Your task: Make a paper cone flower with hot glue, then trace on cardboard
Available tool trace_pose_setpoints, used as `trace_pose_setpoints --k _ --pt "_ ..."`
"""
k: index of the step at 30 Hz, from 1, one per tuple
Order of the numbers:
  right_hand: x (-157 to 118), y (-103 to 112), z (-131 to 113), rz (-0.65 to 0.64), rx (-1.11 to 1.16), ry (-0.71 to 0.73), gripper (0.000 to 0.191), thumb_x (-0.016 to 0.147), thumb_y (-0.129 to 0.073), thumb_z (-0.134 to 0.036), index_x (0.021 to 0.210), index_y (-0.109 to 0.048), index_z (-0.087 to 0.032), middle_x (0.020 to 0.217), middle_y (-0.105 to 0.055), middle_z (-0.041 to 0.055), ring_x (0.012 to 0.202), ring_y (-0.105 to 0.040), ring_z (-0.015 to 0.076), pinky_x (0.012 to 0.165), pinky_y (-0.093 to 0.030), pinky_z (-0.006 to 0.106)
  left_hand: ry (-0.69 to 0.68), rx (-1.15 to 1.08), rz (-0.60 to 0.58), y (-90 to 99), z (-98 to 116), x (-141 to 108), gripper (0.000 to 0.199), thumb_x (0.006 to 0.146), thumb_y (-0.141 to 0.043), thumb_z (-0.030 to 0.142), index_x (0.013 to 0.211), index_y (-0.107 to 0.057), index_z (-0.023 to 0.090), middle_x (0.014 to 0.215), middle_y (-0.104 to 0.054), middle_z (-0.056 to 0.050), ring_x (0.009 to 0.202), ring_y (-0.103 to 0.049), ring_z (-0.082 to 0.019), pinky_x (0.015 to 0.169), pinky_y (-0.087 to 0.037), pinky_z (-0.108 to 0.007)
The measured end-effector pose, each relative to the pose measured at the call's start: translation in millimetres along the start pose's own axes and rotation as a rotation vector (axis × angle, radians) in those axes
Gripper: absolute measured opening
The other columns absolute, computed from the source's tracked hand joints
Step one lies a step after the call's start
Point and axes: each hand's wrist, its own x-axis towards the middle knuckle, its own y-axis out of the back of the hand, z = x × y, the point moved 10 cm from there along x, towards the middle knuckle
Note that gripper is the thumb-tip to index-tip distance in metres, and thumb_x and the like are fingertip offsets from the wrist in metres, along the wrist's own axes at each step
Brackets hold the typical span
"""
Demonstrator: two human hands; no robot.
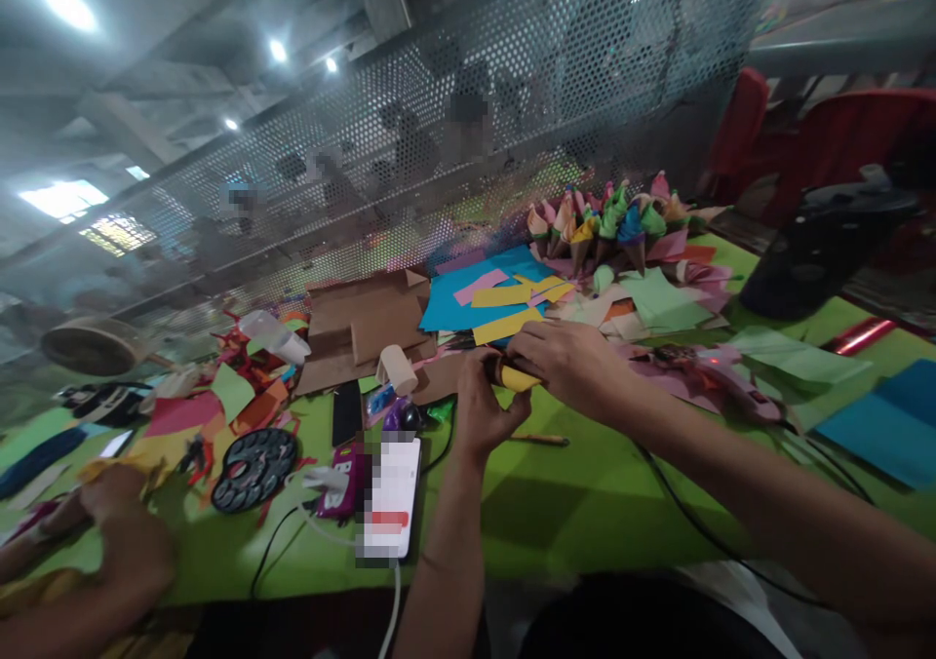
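A small rolled piece of yellow paper (518, 379) with a dark brown part at its left end is held between my two hands, over the green table (585, 513). My left hand (484, 407) grips its brown end, with the thumb apart from the fingers. From the right, my right hand (560, 355) pinches the top of the yellow paper; its fingers hide part of it. Just below lies a thin wooden stick (539, 439). Strips of yellow paper (504, 326) lie right behind my hands.
Finished-looking paper ice cream cones (618, 222) stand at the back. A glue gun (742, 386) with a cord lies at right, near a dark tumbler (811, 250). A phone (393, 498) on a cable is at left. A co-worker's hands (117, 493) handle yellow material.
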Motion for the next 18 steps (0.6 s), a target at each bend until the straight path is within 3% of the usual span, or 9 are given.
trace_pose_setpoints --k 18 --pt "-0.3 7.5 1.1 0.059 -0.021 -0.014 0.015 0.094 -0.055 -0.020 0.080 -0.060 -0.016 0.073 -0.061 0.0053 0.063 -0.049 0.0158 0.059 -0.022 0.030 0.017 -0.031 -0.042 -2.8 -1.0 -1.1 0.043 0.078 -0.066 0.027 0.116 -0.046 0.021 0.099 -0.054 -0.005 0.087 -0.054 -0.019 0.078 -0.047 -0.033"
